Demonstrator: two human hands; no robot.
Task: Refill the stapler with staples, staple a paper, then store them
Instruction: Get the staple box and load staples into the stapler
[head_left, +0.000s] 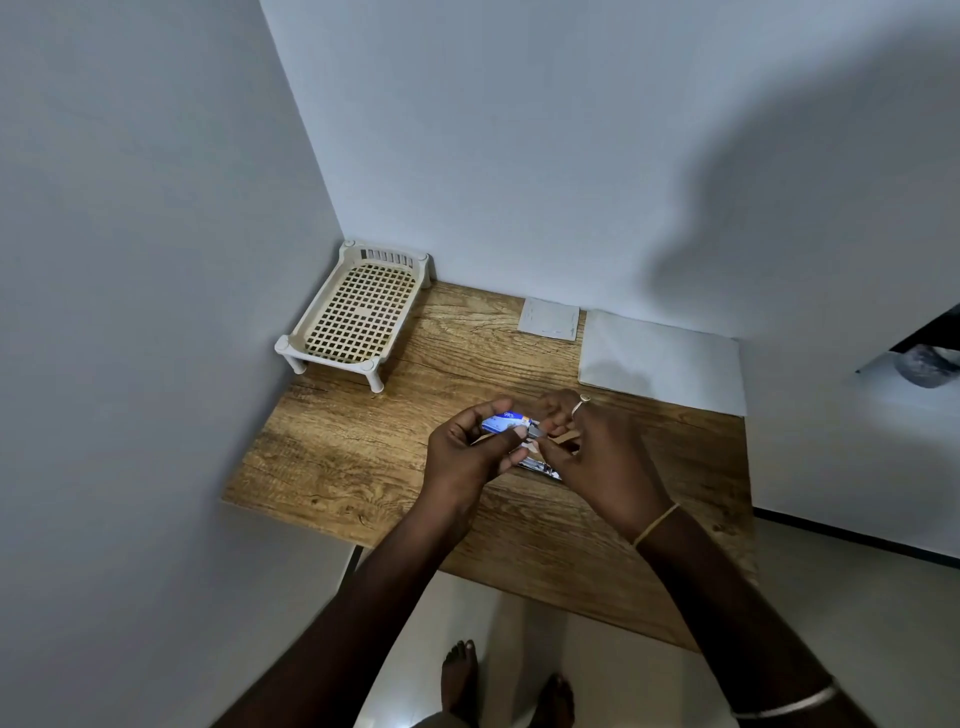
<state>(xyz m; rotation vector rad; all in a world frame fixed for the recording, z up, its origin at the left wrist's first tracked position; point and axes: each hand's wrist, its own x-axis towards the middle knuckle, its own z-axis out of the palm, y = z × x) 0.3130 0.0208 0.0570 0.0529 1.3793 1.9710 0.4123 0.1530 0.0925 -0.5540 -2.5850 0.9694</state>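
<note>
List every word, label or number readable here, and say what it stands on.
Nothing reads clearly.
Staple box, in the left hand's grip: white and orange print on blue, too blurred to read.
Small paper: faint marks along its edges, too small to read.
Stapler and large paper: no text visible.

Both forearms reach forward. The left hand (467, 457) grips a staple box (503, 422); the right hand (597, 457), fingers curled, pinches a staple strip (535, 428).

Home corner: wooden desk (363, 467), plain walls (519, 130), bare feet (460, 670).
</note>
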